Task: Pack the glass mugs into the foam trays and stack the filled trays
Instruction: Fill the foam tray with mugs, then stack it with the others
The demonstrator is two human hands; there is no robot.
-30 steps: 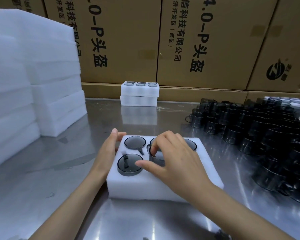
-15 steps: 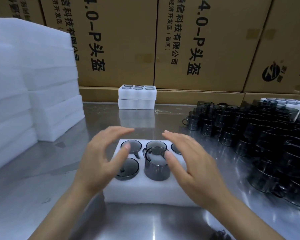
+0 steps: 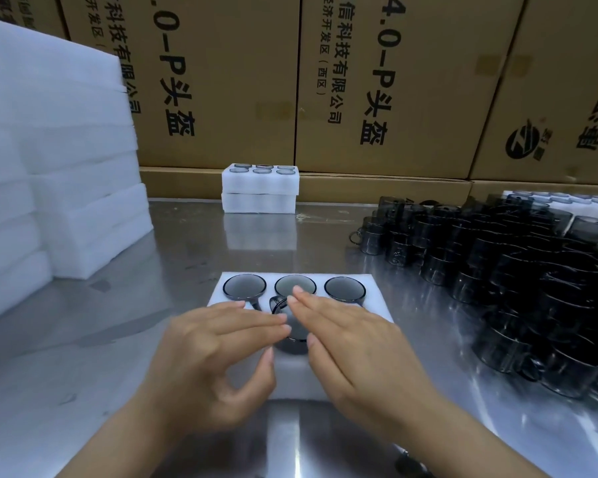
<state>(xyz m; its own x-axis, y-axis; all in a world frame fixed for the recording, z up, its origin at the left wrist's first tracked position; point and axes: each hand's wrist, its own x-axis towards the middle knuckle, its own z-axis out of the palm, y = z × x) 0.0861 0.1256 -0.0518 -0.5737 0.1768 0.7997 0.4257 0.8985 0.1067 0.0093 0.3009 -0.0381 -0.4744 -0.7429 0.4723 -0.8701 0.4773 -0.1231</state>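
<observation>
A white foam tray (image 3: 377, 298) lies on the steel table in front of me, with three dark glass mugs sunk in its far row, the left one (image 3: 244, 287) plainly seen. A mug (image 3: 292, 334) in the near middle slot stands partly above the foam. My left hand (image 3: 218, 346) and my right hand (image 3: 356, 343) lie flat over the tray's near row, fingers straight, fingertips meeting on that mug's rim. The near left and near right slots are hidden under my hands.
Two filled trays (image 3: 259, 189) are stacked at the back by the cardboard boxes (image 3: 377, 84). Tall piles of foam trays (image 3: 59, 174) stand at the left. Several loose dark mugs (image 3: 518, 270) crowd the right side of the table (image 3: 101, 322).
My right hand let go of the near middle mug. Both hands rose, then came down flat and together over the mug and the tray's near row.
</observation>
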